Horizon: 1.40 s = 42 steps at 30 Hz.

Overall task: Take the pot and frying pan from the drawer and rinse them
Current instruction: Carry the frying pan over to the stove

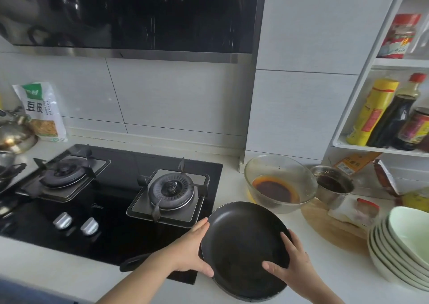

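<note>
We are in a home kitchen: a black glass two-burner gas hob (pixel 111 201) set in the white countertop (pixel 46 271), a dark range hood (pixel 130 18) above, sauce bottles on a white corner shelf (pixel 380 149).

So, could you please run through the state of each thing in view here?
frying pan: tilted above the counter, empty, gripped at its rim by both hands.
left hand: gripping the pan's left rim.
right hand: gripping the pan's right rim.
gas burners: no flame visible.
glass bowl: upright, dark red sauce at its bottom.
steel cup: upright, holding dark liquid.
stacked bowls: nested, top one empty.
</note>
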### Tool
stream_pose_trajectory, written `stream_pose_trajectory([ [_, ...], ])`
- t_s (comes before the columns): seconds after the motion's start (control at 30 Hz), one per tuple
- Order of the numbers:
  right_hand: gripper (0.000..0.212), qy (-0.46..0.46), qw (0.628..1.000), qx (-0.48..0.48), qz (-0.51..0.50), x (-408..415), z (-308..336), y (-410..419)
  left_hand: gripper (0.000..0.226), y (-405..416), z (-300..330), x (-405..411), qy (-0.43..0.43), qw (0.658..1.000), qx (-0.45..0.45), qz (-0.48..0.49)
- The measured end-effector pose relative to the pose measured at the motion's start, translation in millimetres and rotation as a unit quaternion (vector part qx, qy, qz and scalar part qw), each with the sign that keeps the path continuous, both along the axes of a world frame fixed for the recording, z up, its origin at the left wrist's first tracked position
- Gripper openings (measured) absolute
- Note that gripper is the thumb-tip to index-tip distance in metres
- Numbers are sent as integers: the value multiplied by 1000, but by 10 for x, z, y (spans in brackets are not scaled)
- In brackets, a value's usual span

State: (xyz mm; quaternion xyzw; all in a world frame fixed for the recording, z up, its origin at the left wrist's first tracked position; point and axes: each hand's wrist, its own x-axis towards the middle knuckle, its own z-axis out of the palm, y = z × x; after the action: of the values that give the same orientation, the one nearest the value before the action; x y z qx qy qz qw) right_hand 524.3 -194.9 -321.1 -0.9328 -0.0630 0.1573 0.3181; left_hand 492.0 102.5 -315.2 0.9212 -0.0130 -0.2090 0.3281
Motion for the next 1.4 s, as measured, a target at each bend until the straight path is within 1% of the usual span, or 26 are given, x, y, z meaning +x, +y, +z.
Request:
stream_pose_trajectory([
  [0.33,138,7,1000,-25,11,-2,-52,-7,130,38,15,22,10,1000,17,-12],
  [0.4,136,9,999,-29,18,3,-54,-18,130,35,28,15,0,999,40,-16],
  [0.53,123,6,999,-32,24,-10,-63,-20,124,-31,134,-39,-36,992,113,-30],
  [0.8,112,-21,998,-60,29,-54,-65,-50,109,-99,153,-170,-91,979,178,-40],
  [0.97,109,-69,991,-107,50,-117,17,-48,101,-177,240,-268,-103,977,182,-33],
  [1.1,105,-79,989,-103,76,-175,101,-32,95,-228,379,-350,-96,979,178,-30],
  [1.4,95,-79,988,-81,106,-159,353,26,92,-201,620,-538,-81,982,168,9],
])
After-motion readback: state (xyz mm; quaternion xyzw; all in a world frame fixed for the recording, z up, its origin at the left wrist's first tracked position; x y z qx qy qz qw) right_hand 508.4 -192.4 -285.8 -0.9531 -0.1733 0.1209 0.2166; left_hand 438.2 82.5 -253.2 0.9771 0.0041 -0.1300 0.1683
